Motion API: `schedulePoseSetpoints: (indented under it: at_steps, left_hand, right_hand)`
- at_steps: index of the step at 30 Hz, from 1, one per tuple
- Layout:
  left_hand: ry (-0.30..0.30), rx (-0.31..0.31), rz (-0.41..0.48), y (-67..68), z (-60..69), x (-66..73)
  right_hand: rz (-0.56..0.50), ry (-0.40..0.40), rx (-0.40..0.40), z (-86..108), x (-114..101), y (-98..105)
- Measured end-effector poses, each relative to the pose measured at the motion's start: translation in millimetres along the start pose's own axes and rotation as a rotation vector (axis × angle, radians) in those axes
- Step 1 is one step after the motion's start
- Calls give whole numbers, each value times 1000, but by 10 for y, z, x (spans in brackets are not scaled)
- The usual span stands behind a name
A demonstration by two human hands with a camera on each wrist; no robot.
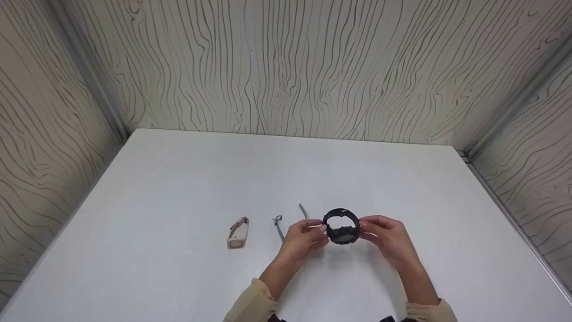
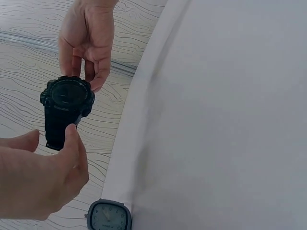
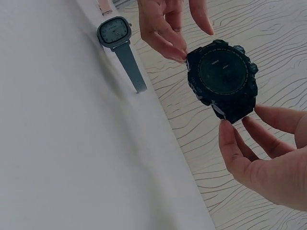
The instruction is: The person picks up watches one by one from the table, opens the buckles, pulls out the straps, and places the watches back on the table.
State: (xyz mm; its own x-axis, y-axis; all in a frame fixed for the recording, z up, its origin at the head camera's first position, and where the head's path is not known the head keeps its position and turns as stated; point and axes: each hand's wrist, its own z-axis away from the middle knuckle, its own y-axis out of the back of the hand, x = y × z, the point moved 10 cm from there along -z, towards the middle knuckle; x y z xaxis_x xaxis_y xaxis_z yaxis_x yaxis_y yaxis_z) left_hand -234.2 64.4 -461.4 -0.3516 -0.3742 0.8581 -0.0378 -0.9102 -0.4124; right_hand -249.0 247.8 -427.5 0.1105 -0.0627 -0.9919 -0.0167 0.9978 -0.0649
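A black digital wristwatch (image 1: pixel 343 234) with a round, chunky case is held up above the white table, its strap bent into a loop. My left hand (image 1: pixel 303 241) grips one side of it between thumb and fingers. On the opposite side, the fingertips of my right hand (image 1: pixel 389 236) pinch it. The watch's dark round dial (image 3: pixel 223 72) shows in the right wrist view. Just behind my left hand lies a grey-strapped watch (image 3: pixel 115 31) with a rounded-square face; in the head view the hand hides its middle.
Left of the grey watch, a pale pink watch (image 1: pixel 237 241) lies on the white table (image 1: pixel 178 188). Panels with a wood-line pattern (image 1: pixel 286 67) stand behind the table and on both sides.
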Motion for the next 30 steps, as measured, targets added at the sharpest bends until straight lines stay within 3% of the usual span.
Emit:
schedulePoseSetpoints:
  at_steps: [6, 19, 26, 30]
  left_hand:
    - [-38, 32, 6, 102, 31, 78]
    - [-95, 45, -39, 286, 122, 246]
    - [-90, 73, -112, 400, 169, 268]
    - [-89, 72, -104, 441, 178, 284]
  right_hand:
    - [-25, 24, -83, 25, -52, -179]
    - [-4, 47, -150, 69, -81, -431]
    - [27, 65, -189, 90, -70, -546]
    - [22, 47, -186, 93, -51, -592]
